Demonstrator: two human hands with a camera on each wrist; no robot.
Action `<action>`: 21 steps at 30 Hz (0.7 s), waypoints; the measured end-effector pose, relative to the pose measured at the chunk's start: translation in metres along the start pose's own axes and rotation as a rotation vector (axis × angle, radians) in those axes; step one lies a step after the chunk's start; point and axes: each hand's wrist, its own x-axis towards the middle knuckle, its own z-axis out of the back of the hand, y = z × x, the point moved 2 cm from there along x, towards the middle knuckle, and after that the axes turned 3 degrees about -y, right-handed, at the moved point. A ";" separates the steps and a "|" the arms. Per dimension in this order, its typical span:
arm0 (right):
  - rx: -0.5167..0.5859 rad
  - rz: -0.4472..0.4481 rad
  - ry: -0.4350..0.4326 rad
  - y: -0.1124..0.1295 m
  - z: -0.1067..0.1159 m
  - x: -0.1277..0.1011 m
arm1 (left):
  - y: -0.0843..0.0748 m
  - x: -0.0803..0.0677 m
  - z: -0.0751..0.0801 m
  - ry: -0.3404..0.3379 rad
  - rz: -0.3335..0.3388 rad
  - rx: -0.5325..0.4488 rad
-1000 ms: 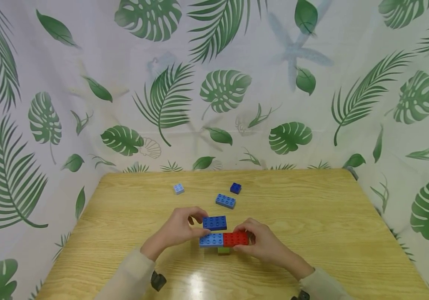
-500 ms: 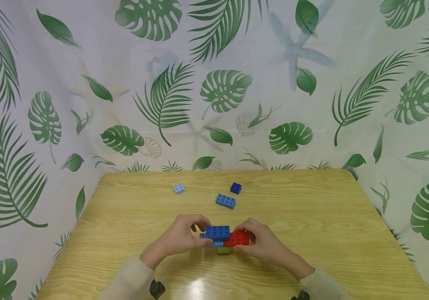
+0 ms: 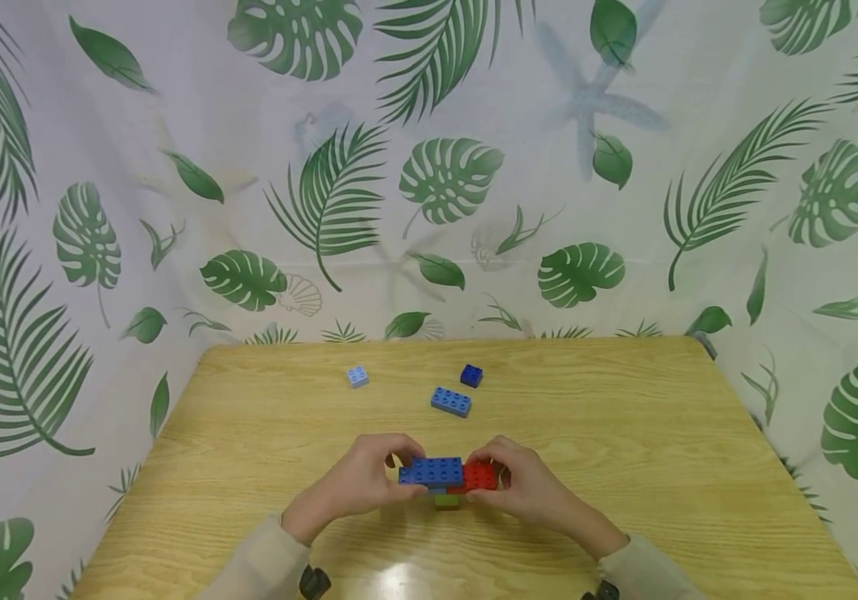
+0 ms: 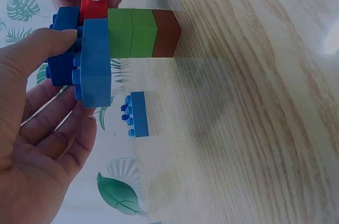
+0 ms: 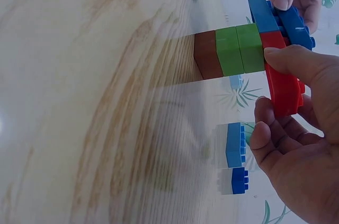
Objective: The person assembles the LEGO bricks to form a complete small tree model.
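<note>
My left hand pinches a dark blue eight-stud building brick between thumb and fingers. That brick lies across the studs of a lighter blue brick and the end of a red brick, which sit end to end. From the other side, my right hand grips the red brick between thumb and fingers. Below them a column of two green bricks over a brown brick stands on the table. In the left wrist view a narrow gap shows between the dark blue brick and the lighter blue one.
Farther back on the wooden table lie a medium blue eight-stud brick, a small dark blue brick and a small pale blue brick. A leaf-printed cloth hangs behind the table and along its sides.
My left hand has brought the dark blue brick toward me, down and slightly right, from behind the light blue brick to over the blue-red joint. My right hand keeps its grip on the red brick.
</note>
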 end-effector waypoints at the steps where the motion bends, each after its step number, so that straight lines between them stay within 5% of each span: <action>1: 0.001 -0.001 0.000 0.000 0.000 0.000 | 0.000 0.000 0.000 0.002 0.000 0.001; 21: -0.016 0.012 -0.002 0.000 0.000 0.000 | -0.006 0.002 0.000 0.008 -0.030 0.052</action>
